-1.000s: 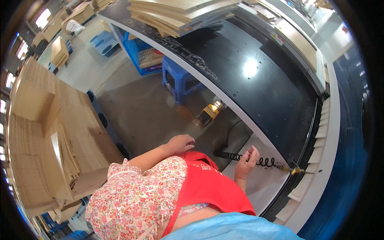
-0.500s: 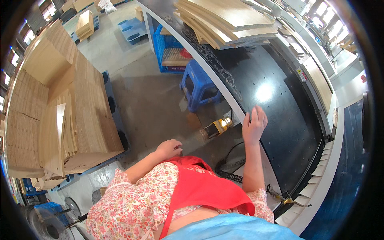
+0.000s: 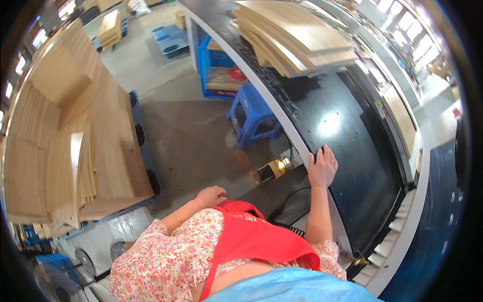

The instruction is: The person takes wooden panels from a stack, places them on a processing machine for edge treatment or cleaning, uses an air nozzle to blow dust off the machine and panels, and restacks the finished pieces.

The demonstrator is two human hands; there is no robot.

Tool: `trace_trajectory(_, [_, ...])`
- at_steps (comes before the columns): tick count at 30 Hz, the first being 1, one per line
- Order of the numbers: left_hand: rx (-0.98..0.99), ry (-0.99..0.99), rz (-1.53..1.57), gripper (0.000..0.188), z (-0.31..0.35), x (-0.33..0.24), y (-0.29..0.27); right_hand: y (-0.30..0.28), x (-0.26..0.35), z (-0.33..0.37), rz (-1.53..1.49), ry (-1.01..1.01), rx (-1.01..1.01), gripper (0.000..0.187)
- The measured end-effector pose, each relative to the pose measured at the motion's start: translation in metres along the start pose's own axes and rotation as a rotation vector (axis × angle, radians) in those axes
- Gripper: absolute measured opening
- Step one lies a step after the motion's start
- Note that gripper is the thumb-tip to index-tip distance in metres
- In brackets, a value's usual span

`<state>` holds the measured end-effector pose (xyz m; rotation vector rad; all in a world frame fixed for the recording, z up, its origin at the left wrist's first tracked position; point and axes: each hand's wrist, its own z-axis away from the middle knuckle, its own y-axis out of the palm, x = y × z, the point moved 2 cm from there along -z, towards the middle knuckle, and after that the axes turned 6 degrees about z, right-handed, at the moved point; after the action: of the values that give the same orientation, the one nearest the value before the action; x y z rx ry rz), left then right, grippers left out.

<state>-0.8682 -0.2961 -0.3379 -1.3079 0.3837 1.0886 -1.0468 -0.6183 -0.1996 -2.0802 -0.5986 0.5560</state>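
Note:
My right hand (image 3: 322, 168) lies palm down with its fingers apart, at the near left edge of the black-topped work table (image 3: 347, 166). Nothing is in it. Beside the top of my red apron (image 3: 261, 234) is my left hand (image 3: 211, 195), its fingers loosely curled together and holding nothing that I can see. A stack of wood-coloured panels (image 3: 297, 30) rests on the far part of the table, somewhat fanned out at its near edge.
At left, large stacks of wooden boards (image 3: 115, 151) stand on a blue pallet (image 3: 143, 136). A blue plastic stool (image 3: 254, 116), a blue crate (image 3: 216, 73) and a yellow-black device (image 3: 274, 168) sit beside the table. A coiled black hose (image 3: 287, 227) hangs below. A fan (image 3: 58, 282) stands at lower left.
My right hand has lowered from slightly above the table edge onto it. My left hand has shifted a little nearer to me. The view has tilted slightly.

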Motion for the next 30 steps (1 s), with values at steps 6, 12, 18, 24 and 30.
trace_trajectory(6, [-0.028, -0.01, -0.045, 0.027, -0.009, -0.001, -0.016, -0.005, -0.024, 0.015, 0.055, -0.05, -0.035, 0.03])
trace_trajectory(12, [-0.391, -0.097, 0.09, 0.026, 0.018, 0.034, -0.045, 0.011, -0.016, 0.011, 0.083, -0.095, -0.084, 0.028])
trace_trajectory(18, [-0.871, -0.237, 0.277, 0.027, 0.043, 0.049, -0.074, 0.022, 0.024, 0.011, -0.219, -0.349, -0.262, 0.021])
trace_trajectory(24, [-1.186, -0.391, 0.576, 0.026, 0.057, 0.058, -0.107, 0.052, 0.118, 0.028, -0.917, -0.586, 0.059, 0.021])
trace_trajectory(30, [-1.388, -0.381, 0.541, 0.024, 0.094, 0.045, -0.113, 0.083, 0.156, 0.024, -1.065, -0.724, 0.33, 0.019])
